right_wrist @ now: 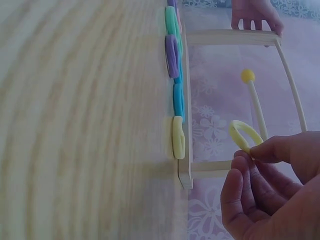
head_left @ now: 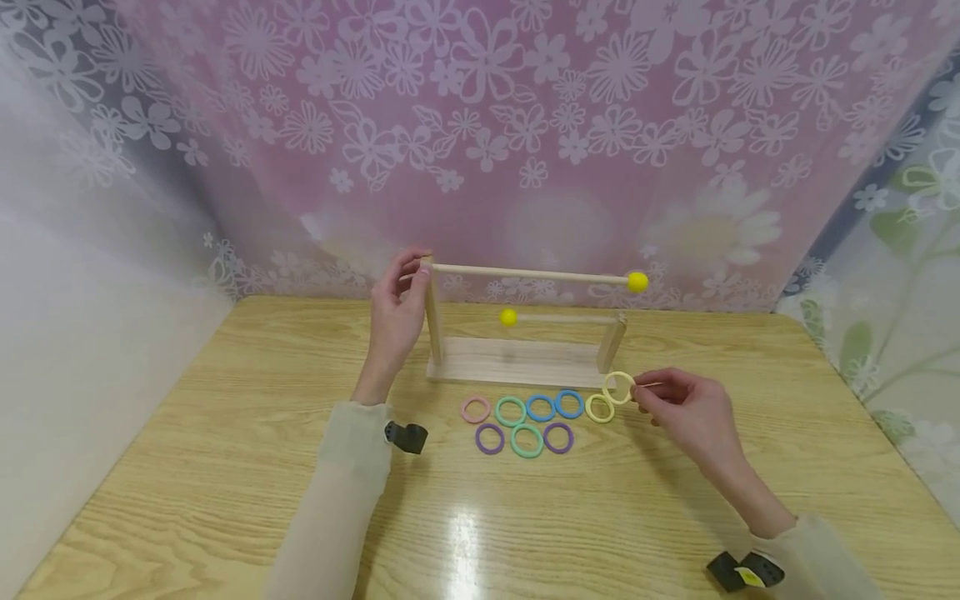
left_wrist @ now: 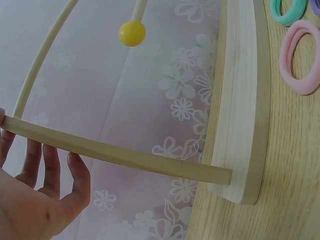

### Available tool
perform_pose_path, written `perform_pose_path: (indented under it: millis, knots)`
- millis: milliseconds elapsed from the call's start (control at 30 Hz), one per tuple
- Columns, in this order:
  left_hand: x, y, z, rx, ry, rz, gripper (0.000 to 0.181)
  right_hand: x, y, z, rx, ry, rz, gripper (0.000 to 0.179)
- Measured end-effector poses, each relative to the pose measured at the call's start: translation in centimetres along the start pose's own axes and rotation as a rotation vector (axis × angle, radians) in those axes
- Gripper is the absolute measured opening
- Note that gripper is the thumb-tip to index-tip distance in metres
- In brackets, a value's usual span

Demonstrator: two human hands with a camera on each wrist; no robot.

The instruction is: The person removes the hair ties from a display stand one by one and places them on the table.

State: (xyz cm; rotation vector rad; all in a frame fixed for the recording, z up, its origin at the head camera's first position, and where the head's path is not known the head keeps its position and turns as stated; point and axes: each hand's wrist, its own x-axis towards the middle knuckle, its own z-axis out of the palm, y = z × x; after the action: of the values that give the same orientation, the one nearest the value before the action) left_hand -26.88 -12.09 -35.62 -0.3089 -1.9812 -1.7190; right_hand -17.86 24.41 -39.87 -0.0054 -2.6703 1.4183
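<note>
My left hand (head_left: 399, 312) holds the top of the tall left post (head_left: 434, 321) of a wooden stand (head_left: 517, 363), thumb and fingers on either side. From that post a long rod (head_left: 532, 273) runs right to a yellow ball (head_left: 637, 282). A shorter rod on the low right post (head_left: 612, 343) points left and ends in another yellow ball (head_left: 508, 317). Between thumb and fingertips my right hand (head_left: 693, 417) pinches a pale yellow hair tie (right_wrist: 234, 132), raised just off the table near the stand's right front corner. Both rods are bare.
In front of the stand lie several hair ties: one yellow (head_left: 588, 409), two blue, two green, two purple (head_left: 477, 438) and a pink one (head_left: 463, 410). The wooden table (head_left: 247, 433) meets a flowered curtain (head_left: 525, 167) behind.
</note>
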Motion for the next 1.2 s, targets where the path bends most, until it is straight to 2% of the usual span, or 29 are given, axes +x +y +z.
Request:
perform_pose_path:
  millis: [133,467,733,967,1200]
  knots:
    - [0.0,0.0,0.0,0.000,-0.007,0.004,0.026,-0.4,-0.1,0.3,0.009,-0.057,0.023,0.029]
    - [0.0,0.2,-0.1,-0.003,0.003,-0.006,0.025,-0.9,-0.1,1.4,-0.014,-0.159,0.001,0.022]
    - [0.1,0.1,0.0,-0.010,0.004,-0.011,0.024,-1.1,0.0,1.9,-0.094,-0.244,0.013,0.019]
    - [0.0,0.2,0.0,-0.001,0.004,-0.012,0.025,-1.2,0.0,2.1,-0.163,-0.286,-0.010,0.016]
    - [0.0,0.2,0.0,-0.001,0.010,-0.015,0.025,-1.1,0.0,2.3,-0.172,-0.302,-0.019,0.015]
